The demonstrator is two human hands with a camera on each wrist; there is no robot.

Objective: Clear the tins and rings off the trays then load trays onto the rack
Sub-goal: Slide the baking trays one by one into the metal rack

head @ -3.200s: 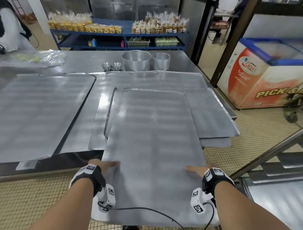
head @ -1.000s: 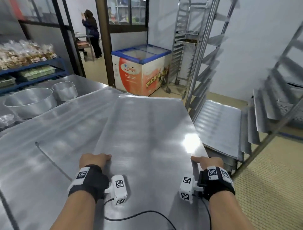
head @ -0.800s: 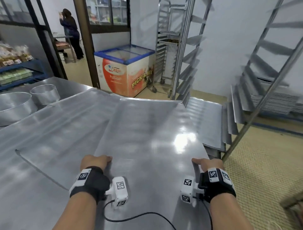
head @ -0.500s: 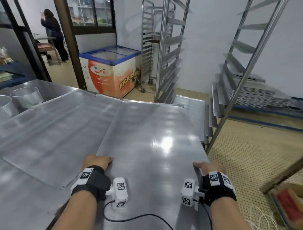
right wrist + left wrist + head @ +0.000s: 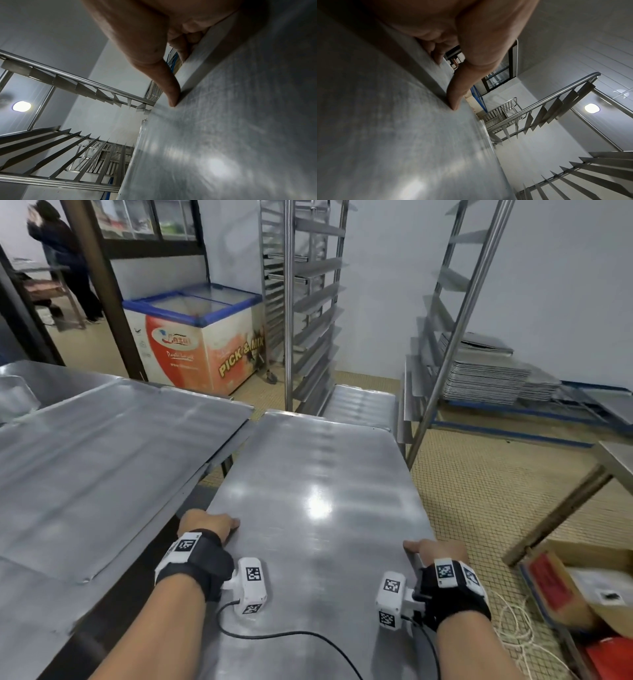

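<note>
I carry a large flat metal tray level in front of me, clear of the table. My left hand grips its left edge, thumb on top and fingers curled underneath. My right hand grips the right edge the same way, thumb pressing the upper face. The tray's far end points at the steel rack with angled runners. A tray lies low in the rack beyond the far end. More trays stay on the table at left.
A second rack stands behind, beside a chest freezer. Stacked trays sit on the floor by the wall. A cardboard box and a table leg are at right. A person stands far left.
I have lifted the tray off the table and swung it to the right; its far end now faces the rack. Both hands keep the same grip.
</note>
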